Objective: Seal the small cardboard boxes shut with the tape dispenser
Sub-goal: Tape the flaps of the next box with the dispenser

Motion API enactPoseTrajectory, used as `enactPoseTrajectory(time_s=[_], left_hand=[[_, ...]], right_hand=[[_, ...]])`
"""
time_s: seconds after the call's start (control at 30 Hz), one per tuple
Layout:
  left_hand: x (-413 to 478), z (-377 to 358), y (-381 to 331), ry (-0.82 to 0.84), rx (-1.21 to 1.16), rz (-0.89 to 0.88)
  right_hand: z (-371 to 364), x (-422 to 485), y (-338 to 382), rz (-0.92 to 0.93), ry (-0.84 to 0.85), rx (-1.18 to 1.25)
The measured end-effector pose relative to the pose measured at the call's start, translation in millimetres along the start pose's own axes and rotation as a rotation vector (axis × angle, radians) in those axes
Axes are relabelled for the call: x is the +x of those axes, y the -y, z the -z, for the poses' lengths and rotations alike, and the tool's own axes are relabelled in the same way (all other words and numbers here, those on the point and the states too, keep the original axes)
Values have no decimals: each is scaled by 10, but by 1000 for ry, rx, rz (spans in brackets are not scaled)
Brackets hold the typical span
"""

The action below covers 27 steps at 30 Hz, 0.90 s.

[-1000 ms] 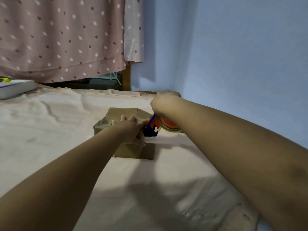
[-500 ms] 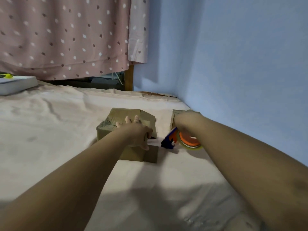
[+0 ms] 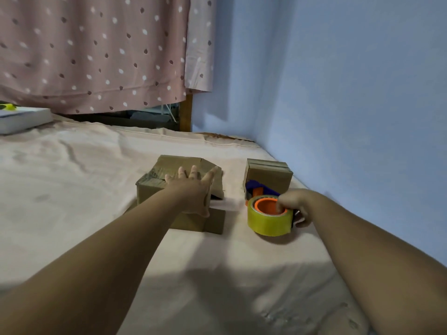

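Observation:
A brown cardboard box (image 3: 154,189) sits on the bed sheet in the middle. My left hand (image 3: 193,189) lies flat on its top with fingers spread, pressing the flaps down. A strip of clear tape (image 3: 227,205) runs from under that hand toward the dispenser. My right hand (image 3: 294,205) grips the tape dispenser (image 3: 268,215), which has a yellowish roll on an orange hub and a blue body, lying to the right of the box on the sheet. A second, smaller cardboard box (image 3: 272,175) stands just behind the dispenser.
The blue wall (image 3: 350,105) runs close along the right side. A dotted pink curtain (image 3: 96,52) hangs at the back. A white flat box (image 3: 21,119) lies at the far left on the wrinkled sheet (image 3: 72,165).
My right hand has carried the dispenser away from the box, rightward and toward me, drawing tape out and turning the roll upward. The smaller box behind came into view. My left fingers spread.

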<state>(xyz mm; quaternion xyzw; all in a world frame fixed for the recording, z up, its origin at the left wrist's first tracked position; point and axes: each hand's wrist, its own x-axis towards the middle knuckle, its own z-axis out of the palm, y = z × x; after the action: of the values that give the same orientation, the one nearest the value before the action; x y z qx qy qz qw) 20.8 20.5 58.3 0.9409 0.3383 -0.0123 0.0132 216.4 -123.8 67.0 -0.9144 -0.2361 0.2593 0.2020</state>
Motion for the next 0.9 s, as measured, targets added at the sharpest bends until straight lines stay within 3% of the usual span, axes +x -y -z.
enactPoseTrajectory(time_s=[0.23,0.43,0.57,0.8,0.9], left_hand=[[41,-15,13,10,31,15],[66,52,-60,54,-48,95],[10,14,-117,-58,-71,154],[-221,195,39,9,186,-9],[-309,363,206,-152,115,-23]], right_hand=[[-197,111,-158,24,-20,38],[-266,278,-185,156,-263,-189],[-285,184,-155,188,-317,-206],[-357,-267,217,493,-518,-169],[-464,-349,309,668,-644,-89]])
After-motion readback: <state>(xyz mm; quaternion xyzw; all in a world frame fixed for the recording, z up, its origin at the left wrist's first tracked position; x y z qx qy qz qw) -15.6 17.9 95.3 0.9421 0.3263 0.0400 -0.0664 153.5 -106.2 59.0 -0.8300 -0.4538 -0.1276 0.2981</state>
